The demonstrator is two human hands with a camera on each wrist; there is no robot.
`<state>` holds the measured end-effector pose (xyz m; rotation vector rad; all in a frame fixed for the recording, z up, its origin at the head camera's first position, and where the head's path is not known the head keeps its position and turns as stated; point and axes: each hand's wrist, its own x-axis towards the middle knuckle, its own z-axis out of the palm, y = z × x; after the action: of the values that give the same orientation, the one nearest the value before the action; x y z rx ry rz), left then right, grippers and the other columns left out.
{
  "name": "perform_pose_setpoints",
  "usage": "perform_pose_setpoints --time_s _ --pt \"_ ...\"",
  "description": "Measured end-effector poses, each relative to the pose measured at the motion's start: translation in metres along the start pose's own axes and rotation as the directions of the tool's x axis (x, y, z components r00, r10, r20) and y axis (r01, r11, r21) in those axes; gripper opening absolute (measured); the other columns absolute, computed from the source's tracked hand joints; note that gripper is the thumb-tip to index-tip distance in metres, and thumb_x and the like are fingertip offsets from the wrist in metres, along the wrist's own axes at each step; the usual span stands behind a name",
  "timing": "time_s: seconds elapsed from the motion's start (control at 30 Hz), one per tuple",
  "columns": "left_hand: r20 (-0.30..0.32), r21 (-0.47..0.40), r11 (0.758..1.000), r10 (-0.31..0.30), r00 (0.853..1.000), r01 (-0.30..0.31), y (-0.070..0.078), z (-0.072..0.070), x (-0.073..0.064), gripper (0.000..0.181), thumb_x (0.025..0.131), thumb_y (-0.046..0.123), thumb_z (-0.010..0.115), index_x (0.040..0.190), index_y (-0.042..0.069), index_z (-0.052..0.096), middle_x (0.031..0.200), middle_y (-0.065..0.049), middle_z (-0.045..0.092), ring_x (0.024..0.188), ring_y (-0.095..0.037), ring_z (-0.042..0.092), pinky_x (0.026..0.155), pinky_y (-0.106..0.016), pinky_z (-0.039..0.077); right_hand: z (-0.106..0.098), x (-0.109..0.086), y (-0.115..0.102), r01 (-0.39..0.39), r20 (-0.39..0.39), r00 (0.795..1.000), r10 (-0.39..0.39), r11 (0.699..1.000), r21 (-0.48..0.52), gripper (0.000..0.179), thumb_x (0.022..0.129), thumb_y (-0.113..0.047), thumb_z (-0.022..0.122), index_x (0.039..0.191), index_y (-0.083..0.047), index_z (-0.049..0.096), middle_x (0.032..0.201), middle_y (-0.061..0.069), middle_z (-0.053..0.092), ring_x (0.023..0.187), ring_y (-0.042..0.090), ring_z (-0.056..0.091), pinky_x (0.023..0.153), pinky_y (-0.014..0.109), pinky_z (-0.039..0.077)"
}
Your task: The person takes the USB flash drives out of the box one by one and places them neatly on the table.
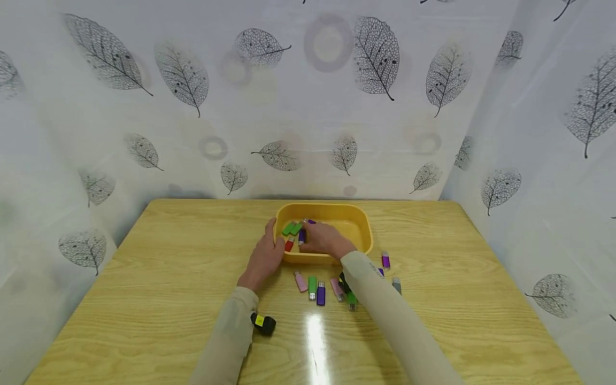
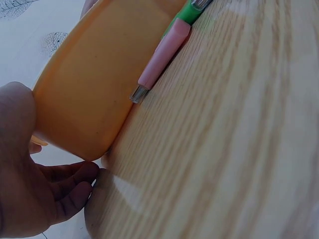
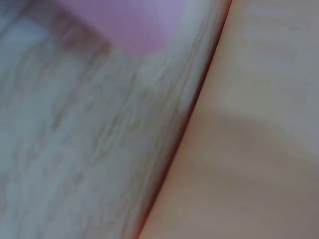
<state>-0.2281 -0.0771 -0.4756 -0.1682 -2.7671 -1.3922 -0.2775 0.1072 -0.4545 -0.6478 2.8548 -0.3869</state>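
Observation:
A yellow plastic bin (image 1: 358,230) sits near the table's back edge. My left hand (image 1: 266,254) grips its left end; in the left wrist view the thumb lies at the rim and the fingers curl by the lower corner. My right hand (image 1: 327,239) reaches over the front wall into the bin, thumb and fingers pinching a purple USB flash drive (image 1: 302,237). Beside it in the bin lie green USB drives (image 1: 292,229), a red USB drive (image 1: 290,244) and another purple one, partly hidden by the fingers. The right wrist view shows mostly the bin's wall, close and blurred.
In front of the bin lie a pink drive (image 1: 300,282), a green drive (image 1: 313,287), a purple drive (image 1: 321,294) and another pink drive (image 1: 337,289). Farther right are a magenta drive (image 1: 386,260) and a grey drive (image 1: 397,285). The right sleeve hides part of this group. Leaf-patterned cloth (image 1: 308,117) hangs behind.

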Motion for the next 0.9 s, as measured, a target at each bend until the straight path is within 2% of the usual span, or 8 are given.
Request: perform_pose_setpoints --time_s 0.6,0.73,0.9 --pt "0.015 -0.005 1.000 -0.008 1.000 0.008 -0.0036 -0.0014 0.0010 0.062 0.101 0.025 0.039 0.158 0.013 0.017 0.141 -0.026 0.050 0.120 -0.035 0.055 0.106 -0.052 0.042 -0.0011 0.0014 -0.0037 0.005 0.006 1.000 -0.005 1.000 -0.020 0.050 0.086 -0.049 0.070 0.124 -0.017 0.059 0.096 -0.001 0.063 0.083 0.018 0.057 0.085 0.035 0.053" --pt "0.014 -0.015 1.000 -0.017 1.000 0.017 -0.0033 -0.0012 0.0006 0.062 0.101 0.026 0.039 0.158 0.014 0.018 0.143 -0.025 0.049 0.121 -0.036 0.055 0.106 -0.052 0.042 -0.0003 0.0031 -0.0019 0.007 0.003 1.000 -0.007 1.000 -0.009 0.046 0.086 -0.045 0.070 0.120 -0.016 0.060 0.093 -0.001 0.062 0.080 0.018 0.056 0.078 0.032 0.051" --pt "0.023 -0.028 0.999 -0.029 0.999 0.029 -0.0040 0.0011 0.0028 0.063 0.101 0.027 0.040 0.158 0.015 0.017 0.145 -0.023 0.048 0.123 -0.034 0.054 0.108 -0.052 0.040 -0.0016 0.0026 0.0021 0.012 -0.032 0.999 -0.011 1.000 0.026 0.038 0.082 -0.039 0.073 0.109 -0.015 0.060 0.086 -0.002 0.062 0.075 0.017 0.056 0.067 0.028 0.048"
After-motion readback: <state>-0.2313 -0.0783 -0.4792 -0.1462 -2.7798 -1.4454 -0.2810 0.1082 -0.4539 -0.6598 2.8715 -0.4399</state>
